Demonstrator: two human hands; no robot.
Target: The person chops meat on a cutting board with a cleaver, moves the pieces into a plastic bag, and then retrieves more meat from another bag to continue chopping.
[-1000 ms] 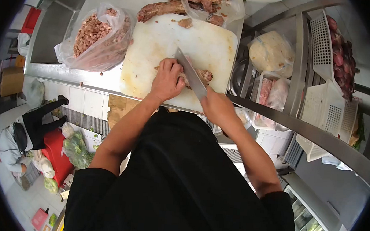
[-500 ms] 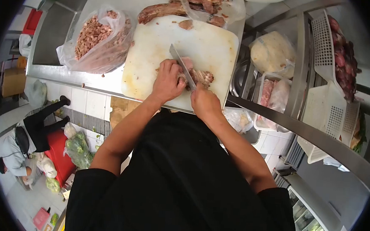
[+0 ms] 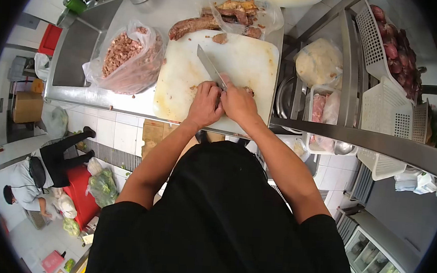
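My right hand [image 3: 238, 103] is wrapped round the handle of a kitchen knife [image 3: 211, 66]. Its blade points up and left across a white cutting board [image 3: 183, 59]. Beside it, my left hand [image 3: 205, 104] has its fingers curled down on a piece of meat [image 3: 225, 78], most of which my hands hide. The two hands are close together near the board's front edge. A small meat scrap [image 3: 220, 38] lies at the board's far edge. Behind it are long strips of cooked-looking meat [image 3: 195, 27], partly under clear plastic.
Left of the board stands a plastic bag of diced meat [image 3: 150, 65], then a sink [image 3: 73, 52]. A metal rack [image 3: 350, 69] at the right holds a bagged pale mass [image 3: 319, 62] and baskets, one with dark red meat [image 3: 398, 57]. Another person [image 3: 31, 170] works at the lower left.
My right hand has moved the knife away from my body and now covers much of the meat. My left hand stays beside it. The whole view has shifted slightly.
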